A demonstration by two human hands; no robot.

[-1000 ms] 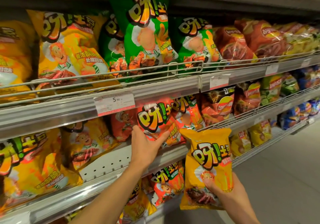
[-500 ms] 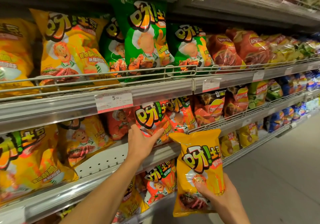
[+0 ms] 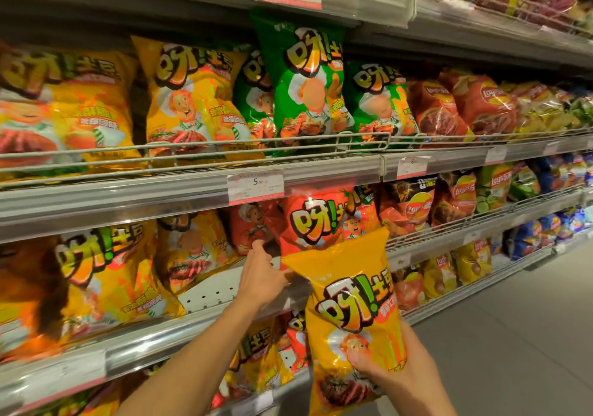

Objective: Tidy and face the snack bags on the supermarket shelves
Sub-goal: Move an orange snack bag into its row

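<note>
Along the supermarket aisle, tiered metal shelves run off to the right, each with a wire front rail and packed with snack bags. On the upper tier in view stand large yellow chip bags, then green chip bags, one of which rises above its neighbours, then red Lay's bags further along. On the tier below sit more yellow bags at the left, a bare patch of perforated shelf floor beside them, and red chip bags to its right, with further Lay's bags beyond. A white price tag reading 5.90 is clipped to the shelf edge above the red bags.

A yellow chip bag is held upright in front of the middle tier, off the shelf, its top edge overlapping the foot of a red chip bag that stands at the shelf front. The right hand holds the yellow bag from below, thumb pressed across its lower front and fingers curled behind it. The left hand reaches up to the shelf edge, its fingers curled at the lower left of the red bag; the yellow bag hides the fingertips on that side, so I cannot tell how firmly it has hold.
</note>
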